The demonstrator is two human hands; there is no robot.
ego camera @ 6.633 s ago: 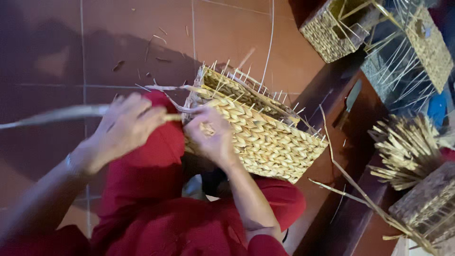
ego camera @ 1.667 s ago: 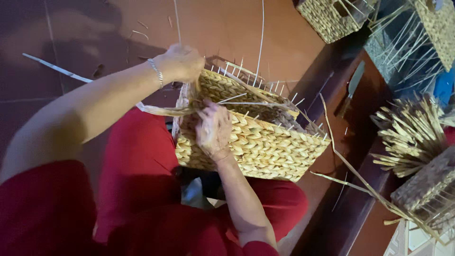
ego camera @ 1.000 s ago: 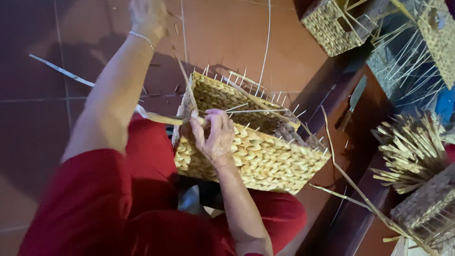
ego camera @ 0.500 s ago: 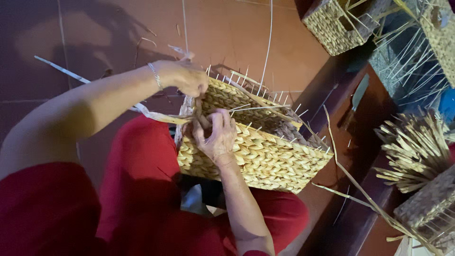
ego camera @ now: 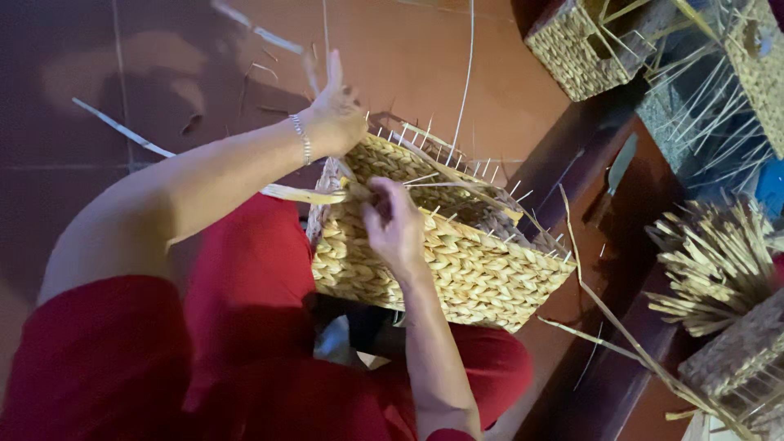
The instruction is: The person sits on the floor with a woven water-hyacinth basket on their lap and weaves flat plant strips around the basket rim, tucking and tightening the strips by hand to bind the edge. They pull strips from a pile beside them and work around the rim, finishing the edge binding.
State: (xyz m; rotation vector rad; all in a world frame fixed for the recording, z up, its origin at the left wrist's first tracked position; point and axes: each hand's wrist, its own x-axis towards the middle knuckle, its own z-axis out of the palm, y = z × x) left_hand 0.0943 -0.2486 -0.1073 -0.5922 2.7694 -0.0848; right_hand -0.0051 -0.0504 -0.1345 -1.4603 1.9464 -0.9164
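Basket (ego camera: 457,261): woven, unfinished, resting on lap, spokes standing off rim.
Right hand (ego camera: 396,229): grip pinched on flat strand (ego camera: 302,194) at basket's near rim.
Left hand (ego camera: 336,114): raised past far corner; grip closed on thin strand (ego camera: 314,69).
Floor (ego camera: 163,65): red tile, scraps.

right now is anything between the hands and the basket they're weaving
Nothing visible. The right hand rests directly on the woven basket at its rim, and the left hand pulls a straw strand just above its far corner.

Dim, warm light; deep shadows darken the left floor (ego camera: 57,212), and the raised left hand (ego camera: 335,114) is motion-blurred.
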